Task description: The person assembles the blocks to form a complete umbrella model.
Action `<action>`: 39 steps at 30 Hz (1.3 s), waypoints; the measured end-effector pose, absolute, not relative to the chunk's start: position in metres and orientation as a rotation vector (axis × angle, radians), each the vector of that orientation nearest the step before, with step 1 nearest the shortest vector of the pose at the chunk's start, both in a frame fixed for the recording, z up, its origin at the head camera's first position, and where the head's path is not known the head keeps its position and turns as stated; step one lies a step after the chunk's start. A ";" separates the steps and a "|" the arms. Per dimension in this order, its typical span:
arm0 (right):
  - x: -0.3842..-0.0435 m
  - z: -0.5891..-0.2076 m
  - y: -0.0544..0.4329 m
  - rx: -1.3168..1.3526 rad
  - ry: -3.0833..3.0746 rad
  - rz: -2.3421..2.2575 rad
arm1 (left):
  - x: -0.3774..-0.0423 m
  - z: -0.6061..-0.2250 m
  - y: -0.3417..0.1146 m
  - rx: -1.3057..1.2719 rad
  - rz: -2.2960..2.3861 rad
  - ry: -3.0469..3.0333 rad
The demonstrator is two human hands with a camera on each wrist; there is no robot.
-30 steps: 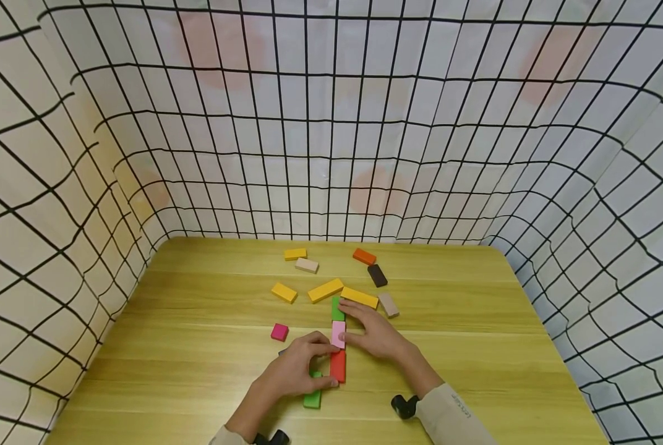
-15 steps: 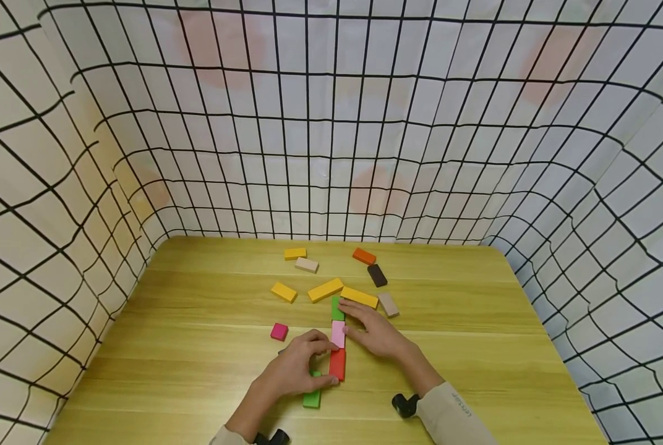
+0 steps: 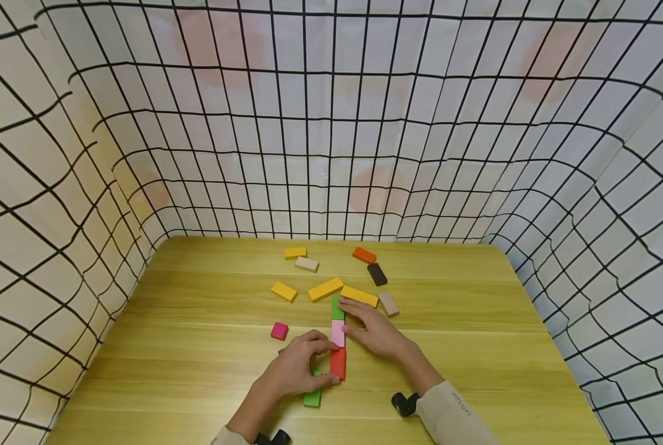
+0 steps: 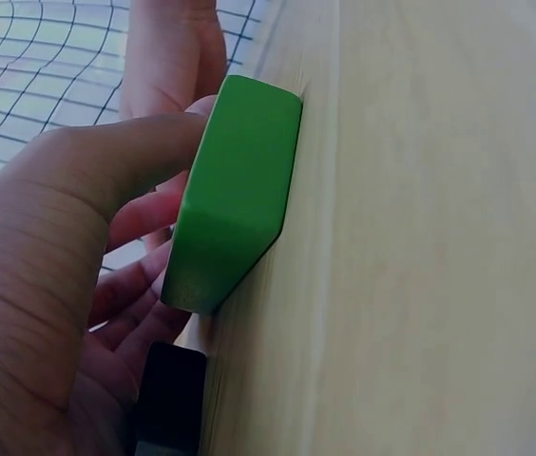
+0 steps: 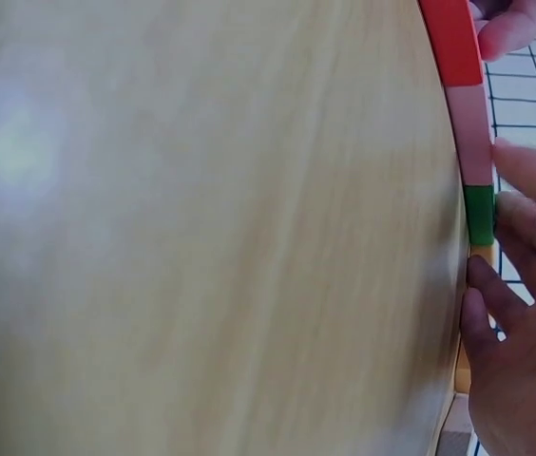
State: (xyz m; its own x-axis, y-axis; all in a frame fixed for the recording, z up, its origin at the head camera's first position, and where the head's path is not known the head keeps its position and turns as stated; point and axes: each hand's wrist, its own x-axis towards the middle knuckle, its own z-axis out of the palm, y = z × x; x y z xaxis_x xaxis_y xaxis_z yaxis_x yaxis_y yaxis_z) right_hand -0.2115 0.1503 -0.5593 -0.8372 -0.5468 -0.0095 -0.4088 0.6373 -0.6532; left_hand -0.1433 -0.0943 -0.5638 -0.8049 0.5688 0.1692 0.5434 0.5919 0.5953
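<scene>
Three blocks form a straight column on the table in the head view: a green block (image 3: pixel 336 311), a pink block (image 3: pixel 337 334) and a red block (image 3: pixel 337 366) nearest me. My left hand (image 3: pixel 295 366) pinches the red block lengthwise, thumb at its near end and index finger where it meets the pink one. On the column's right side lies my right hand (image 3: pixel 378 334), fingers extended, a fingertip on the green block and the thumb at the pink block's edge. A second green block (image 4: pixel 235 180) lies beneath the left hand, close by in the left wrist view.
Two yellow blocks (image 3: pixel 326 290) make an angle at the column's far end. Beyond lie further yellow, beige, orange and dark brown blocks (image 3: pixel 377 274). A magenta block (image 3: pixel 279 331) sits left; a dark block (image 4: pixel 171 399) is mostly hidden by the left hand. Black wire mesh (image 3: pixel 331 154) surrounds the table.
The right thumb has shifted slightly up along the pink block's edge. The red block sits marginally farther from me, against the pink one; the left hand keeps its hold.
</scene>
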 end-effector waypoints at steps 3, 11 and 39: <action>-0.212 -0.560 0.150 -0.773 2.650 -0.985 | -0.143 -0.564 -0.094 0.953 1.044 2.763; -0.211 -0.561 0.150 -0.762 2.657 -0.983 | -0.142 -0.565 -0.090 0.918 1.089 2.772; -0.208 -0.560 0.150 -0.759 2.647 -1.003 | -0.194 -0.554 -0.095 1.011 0.538 2.799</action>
